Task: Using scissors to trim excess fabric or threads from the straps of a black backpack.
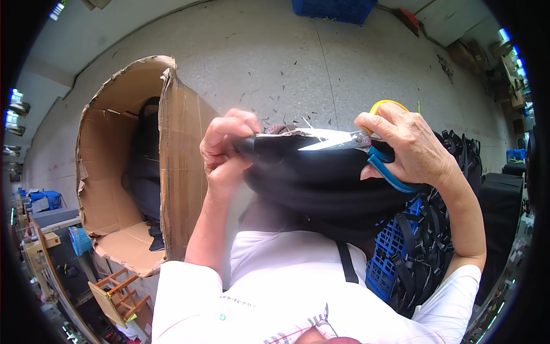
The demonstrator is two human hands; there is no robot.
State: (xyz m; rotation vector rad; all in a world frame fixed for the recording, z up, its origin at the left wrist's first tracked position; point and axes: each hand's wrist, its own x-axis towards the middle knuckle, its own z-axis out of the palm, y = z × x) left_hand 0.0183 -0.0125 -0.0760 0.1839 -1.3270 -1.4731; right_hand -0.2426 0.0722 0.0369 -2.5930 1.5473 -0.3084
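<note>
My right hand [409,143] has its fingers through the handles of a pair of scissors [335,139], one handle yellow and the other blue. The blades stand apart and point left, along the upper edge of a black fabric piece [321,183]. At that edge runs a pale, ragged strip with a loose thread sticking up. My left hand [226,149] pinches the left end of the same edge between thumb and fingers. Over my lap hangs the rest of the fabric; whether it is a bag cannot be made out.
To my left stands a large open cardboard box [186,126] with dark fabric items inside. At my right is a blue plastic crate [381,261] heaped with black straps [421,246]. A wooden stool [117,295] is at lower left. Dark scraps litter the grey floor [258,63].
</note>
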